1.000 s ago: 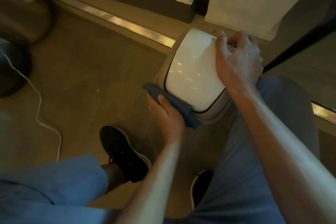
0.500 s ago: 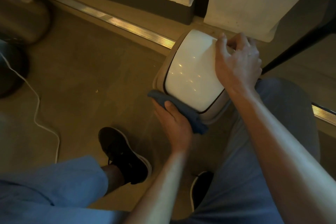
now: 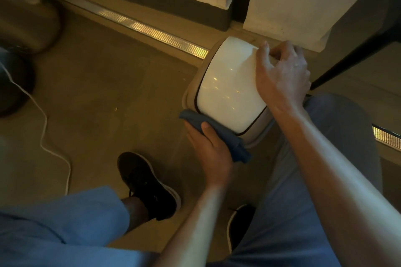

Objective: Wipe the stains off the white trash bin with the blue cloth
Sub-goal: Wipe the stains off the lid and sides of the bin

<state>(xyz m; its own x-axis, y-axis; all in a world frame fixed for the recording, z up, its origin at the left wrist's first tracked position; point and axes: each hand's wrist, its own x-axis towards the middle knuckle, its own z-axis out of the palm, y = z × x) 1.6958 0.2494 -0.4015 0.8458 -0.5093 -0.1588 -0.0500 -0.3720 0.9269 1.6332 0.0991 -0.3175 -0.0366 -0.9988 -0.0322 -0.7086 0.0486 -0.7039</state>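
Pressing the blue cloth [image 3: 219, 134] with my left hand [image 3: 208, 147], thumb curled over it, against the near side of the white trash bin [image 3: 227, 89] | my right hand [image 3: 282, 76] grips the bin's far right lid edge | bin stands on the floor [image 3: 108, 84] beside the metal threshold strip [image 3: 152, 32], between my knees.

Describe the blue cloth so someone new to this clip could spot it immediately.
Find the white trash bin on the floor by the wall. At its near lower-left edge, the left hand presses the blue cloth against the bin. It is the only dark blue, crumpled fabric touching the bin.
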